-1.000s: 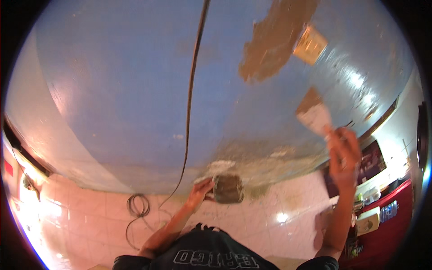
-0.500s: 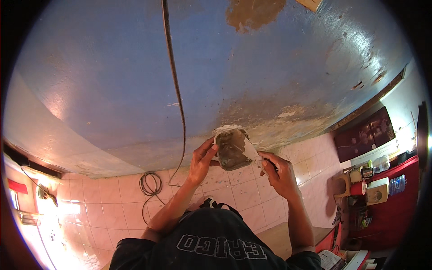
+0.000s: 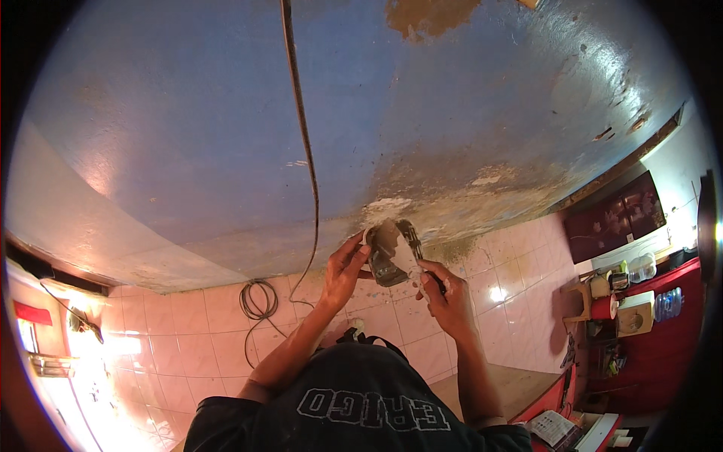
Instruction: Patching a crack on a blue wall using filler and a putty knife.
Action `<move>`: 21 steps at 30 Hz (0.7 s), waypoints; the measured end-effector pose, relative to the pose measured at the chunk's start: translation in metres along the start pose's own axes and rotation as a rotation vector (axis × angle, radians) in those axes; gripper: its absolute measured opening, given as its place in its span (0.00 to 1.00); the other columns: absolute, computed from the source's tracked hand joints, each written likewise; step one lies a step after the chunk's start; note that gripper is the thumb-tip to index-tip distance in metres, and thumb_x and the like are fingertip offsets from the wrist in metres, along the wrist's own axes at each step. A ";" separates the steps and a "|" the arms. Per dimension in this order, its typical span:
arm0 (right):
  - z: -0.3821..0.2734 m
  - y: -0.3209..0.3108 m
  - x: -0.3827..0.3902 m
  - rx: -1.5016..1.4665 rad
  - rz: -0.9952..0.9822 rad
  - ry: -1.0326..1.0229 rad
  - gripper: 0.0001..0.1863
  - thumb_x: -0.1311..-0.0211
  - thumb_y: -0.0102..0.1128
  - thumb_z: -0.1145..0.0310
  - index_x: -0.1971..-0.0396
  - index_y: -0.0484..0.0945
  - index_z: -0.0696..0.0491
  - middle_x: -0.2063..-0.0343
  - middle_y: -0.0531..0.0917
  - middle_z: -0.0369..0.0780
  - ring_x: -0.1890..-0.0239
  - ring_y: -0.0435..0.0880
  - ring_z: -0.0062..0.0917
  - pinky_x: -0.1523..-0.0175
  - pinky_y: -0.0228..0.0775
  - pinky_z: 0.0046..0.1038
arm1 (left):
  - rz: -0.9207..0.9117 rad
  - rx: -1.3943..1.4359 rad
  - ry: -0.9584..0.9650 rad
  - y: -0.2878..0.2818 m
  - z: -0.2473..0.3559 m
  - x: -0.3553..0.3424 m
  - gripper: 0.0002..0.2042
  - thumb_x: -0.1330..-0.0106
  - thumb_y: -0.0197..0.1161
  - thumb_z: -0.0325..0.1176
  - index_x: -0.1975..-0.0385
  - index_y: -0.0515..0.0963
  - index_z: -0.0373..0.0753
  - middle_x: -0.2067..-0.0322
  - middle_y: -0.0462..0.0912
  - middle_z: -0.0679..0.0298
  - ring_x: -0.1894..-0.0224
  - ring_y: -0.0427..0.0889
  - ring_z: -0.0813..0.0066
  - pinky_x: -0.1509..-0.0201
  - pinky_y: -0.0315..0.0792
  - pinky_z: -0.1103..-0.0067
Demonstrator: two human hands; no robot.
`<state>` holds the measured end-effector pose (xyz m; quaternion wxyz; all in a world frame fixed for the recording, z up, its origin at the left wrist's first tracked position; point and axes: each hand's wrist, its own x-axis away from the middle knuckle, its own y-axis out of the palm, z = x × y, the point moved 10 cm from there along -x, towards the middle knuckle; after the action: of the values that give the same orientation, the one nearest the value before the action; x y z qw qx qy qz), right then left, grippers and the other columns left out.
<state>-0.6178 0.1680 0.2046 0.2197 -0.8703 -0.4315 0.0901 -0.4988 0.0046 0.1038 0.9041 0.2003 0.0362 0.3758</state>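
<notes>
My left hand (image 3: 345, 273) is closed on the left rim of a small squarish tub (image 3: 382, 270), smeared with grey-brown paste. My right hand (image 3: 446, 295) grips a putty knife (image 3: 405, 255) by its handle. The knife's pale, coated blade lies over the tub's opening. Just beyond the tub is a blue wall (image 3: 226, 135), whose lower part carries a stained, peeling patch (image 3: 467, 184). How much paste the tub holds, I cannot tell.
A dark cable (image 3: 305, 135) hangs down the wall, and a coil of cable (image 3: 257, 300) lies on the pink tiles (image 3: 203, 339). At the right stand a wooden stool (image 3: 578, 305), a red cloth (image 3: 670, 361) and water bottles (image 3: 668, 303). Papers (image 3: 553, 428) lie at the lower right.
The tub has turned and tilted, so its opening looks narrower. My right hand has moved slightly left and down, bringing the blade further over the tub. The whole view has shifted a little.
</notes>
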 end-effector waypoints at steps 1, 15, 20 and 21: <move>0.000 0.006 0.000 -0.006 -0.033 0.009 0.15 0.26 0.56 0.71 0.44 0.79 0.59 0.72 0.84 0.41 0.74 0.85 0.21 0.69 0.75 0.26 | -0.002 0.000 -0.013 -0.001 -0.003 -0.001 0.31 0.23 0.59 0.44 0.30 0.64 0.27 0.49 0.80 0.51 0.48 0.83 0.65 0.56 0.89 0.71; 0.039 0.016 0.007 -0.401 -0.086 0.250 0.18 0.24 0.56 0.66 0.41 0.77 0.58 0.67 0.86 0.42 0.74 0.81 0.18 0.81 0.64 0.18 | -0.026 -0.074 -0.027 -0.004 -0.011 0.003 0.28 0.23 0.58 0.41 0.30 0.66 0.29 0.50 0.81 0.53 0.50 0.84 0.67 0.59 0.88 0.73; 0.052 0.007 -0.004 -0.607 -0.051 0.265 0.18 0.25 0.57 0.65 0.42 0.78 0.57 0.68 0.86 0.43 0.75 0.81 0.22 0.83 0.62 0.20 | 0.036 0.024 -0.077 -0.019 -0.023 -0.002 0.27 0.24 0.59 0.41 0.30 0.67 0.32 0.50 0.81 0.55 0.49 0.83 0.68 0.59 0.87 0.73; 0.045 -0.001 -0.003 -0.598 -0.042 0.237 0.18 0.25 0.57 0.65 0.42 0.78 0.57 0.68 0.86 0.43 0.75 0.81 0.22 0.83 0.62 0.20 | 0.037 0.042 -0.097 -0.017 -0.020 -0.001 0.27 0.24 0.59 0.42 0.31 0.69 0.33 0.50 0.81 0.56 0.49 0.83 0.69 0.59 0.87 0.73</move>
<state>-0.6361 0.1798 0.1651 0.0048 -0.8916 -0.4281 -0.1473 -0.4921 -0.0005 0.0790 0.8933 0.2378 -0.0035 0.3814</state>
